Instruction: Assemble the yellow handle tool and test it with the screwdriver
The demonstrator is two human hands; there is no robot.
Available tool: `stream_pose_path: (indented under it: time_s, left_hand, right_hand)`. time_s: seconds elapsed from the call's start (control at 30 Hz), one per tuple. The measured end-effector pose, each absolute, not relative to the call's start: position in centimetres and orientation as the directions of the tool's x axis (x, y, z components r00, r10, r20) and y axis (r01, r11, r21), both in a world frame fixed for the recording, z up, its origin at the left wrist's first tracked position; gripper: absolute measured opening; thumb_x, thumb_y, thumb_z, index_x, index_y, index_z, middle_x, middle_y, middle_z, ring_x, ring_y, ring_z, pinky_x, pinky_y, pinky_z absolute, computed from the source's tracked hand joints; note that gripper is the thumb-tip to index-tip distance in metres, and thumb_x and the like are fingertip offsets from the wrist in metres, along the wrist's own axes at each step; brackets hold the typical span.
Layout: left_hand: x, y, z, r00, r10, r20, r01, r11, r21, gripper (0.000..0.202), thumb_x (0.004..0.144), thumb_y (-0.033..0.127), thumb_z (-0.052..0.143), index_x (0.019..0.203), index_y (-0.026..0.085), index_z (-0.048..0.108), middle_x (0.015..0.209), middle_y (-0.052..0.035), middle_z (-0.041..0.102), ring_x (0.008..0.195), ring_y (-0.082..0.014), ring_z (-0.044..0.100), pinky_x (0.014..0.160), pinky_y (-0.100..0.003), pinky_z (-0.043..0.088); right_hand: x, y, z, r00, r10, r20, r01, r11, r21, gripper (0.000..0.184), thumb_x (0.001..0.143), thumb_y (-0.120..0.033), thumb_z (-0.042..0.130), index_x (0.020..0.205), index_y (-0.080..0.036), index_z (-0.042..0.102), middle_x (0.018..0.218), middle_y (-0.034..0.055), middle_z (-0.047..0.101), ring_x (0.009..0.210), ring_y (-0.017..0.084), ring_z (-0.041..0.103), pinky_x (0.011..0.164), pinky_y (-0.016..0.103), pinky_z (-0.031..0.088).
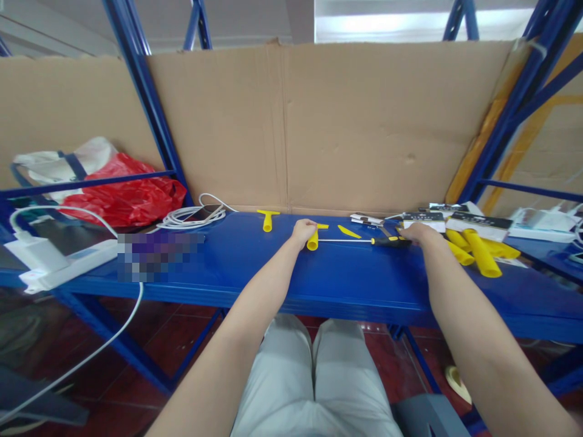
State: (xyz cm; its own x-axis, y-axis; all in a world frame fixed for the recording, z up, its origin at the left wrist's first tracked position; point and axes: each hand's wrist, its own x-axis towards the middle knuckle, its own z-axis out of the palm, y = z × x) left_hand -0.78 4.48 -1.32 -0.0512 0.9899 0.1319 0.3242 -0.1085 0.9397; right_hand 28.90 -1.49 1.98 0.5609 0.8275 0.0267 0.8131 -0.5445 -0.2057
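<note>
The person's grey trousers (pixel 314 376) are sitting closest, under the blue shelf (pixel 255 273). The left hand (pixel 304 230) is closing around a yellow handle (pixel 312 243), probably to stop it rolling. The right hand (pixel 416 232) is gripping the screwdriver (pixel 385 240), and its tip is pointing at that handle. A small yellow piece (pixel 348 232) is lying just behind the shaft. More yellow handles (pixel 480 252) are crowding the right wrist.

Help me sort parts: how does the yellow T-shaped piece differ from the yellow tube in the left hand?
The T-shaped piece lies loose on the blue shelf; the yellow tube is gripped by the left hand. The T-shaped piece shows a crossbar; the yellow tube's top is hidden. The screwdriver points at the yellow tube only. Both are yellow.
</note>
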Motion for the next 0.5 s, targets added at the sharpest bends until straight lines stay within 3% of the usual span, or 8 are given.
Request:
stream_pose_path:
  time_s: [0.1,0.17,0.33,0.5]
  left_hand:
    - [-0.8,4.5,-1.3,-0.095,0.985,0.143,0.289,-0.11,0.951,0.021,0.07,0.002,0.06,0.08,0.014,0.074,0.085,-0.0076,0.075,0.082,-0.0184,0.069,0.073,-0.023,0.05]
    - [-0.9,4.5,-1.3,-0.132,0.978,0.159,0.28,-0.117,0.953,0.024,0.07,0.001,0.058,0.082,0.014,0.074,0.089,-0.0088,0.075,0.085,-0.0185,0.069,0.076,-0.023,0.05]
    - [-1.1,4.5,-1.1,-0.202,0.964,0.171,0.255,-0.117,0.96,0.029,0.071,0.0,0.055,0.087,0.013,0.074,0.098,-0.0105,0.075,0.092,-0.0192,0.069,0.082,-0.024,0.05]
    - [-1.3,4.4,-0.7,-0.252,0.954,0.165,0.227,-0.107,0.968,0.031,0.072,-0.001,0.052,0.09,0.013,0.074,0.102,-0.0092,0.075,0.096,-0.0181,0.068,0.083,-0.022,0.049]
  right_hand:
    - [28.2,-1.7,2.5,0.593,0.784,0.183,0.803,-0.557,-0.211,0.04,0.08,-0.031,0.058,0.11,-0.006,0.069,0.102,0.0261,0.067,0.102,0.035,0.064,0.08,0.039,0.051]
    - [27.6,-1.5,2.7,0.566,0.786,0.246,0.822,-0.519,-0.235,0.042,0.081,-0.03,0.057,0.113,-0.006,0.069,0.11,0.0266,0.065,0.108,0.035,0.062,0.084,0.038,0.05]
    - [26.4,0.3,2.9,0.393,0.884,0.251,0.912,-0.339,-0.232,0.033,0.082,-0.03,0.055,0.099,-0.009,0.073,0.102,0.0217,0.069,0.107,0.033,0.063,0.084,0.036,0.049]
    - [25.9,3.6,2.7,0.399,0.893,0.209,0.909,-0.355,-0.218,0.032,0.077,-0.026,0.06,0.102,-0.008,0.072,0.103,0.0223,0.068,0.103,0.031,0.064,0.082,0.035,0.049]
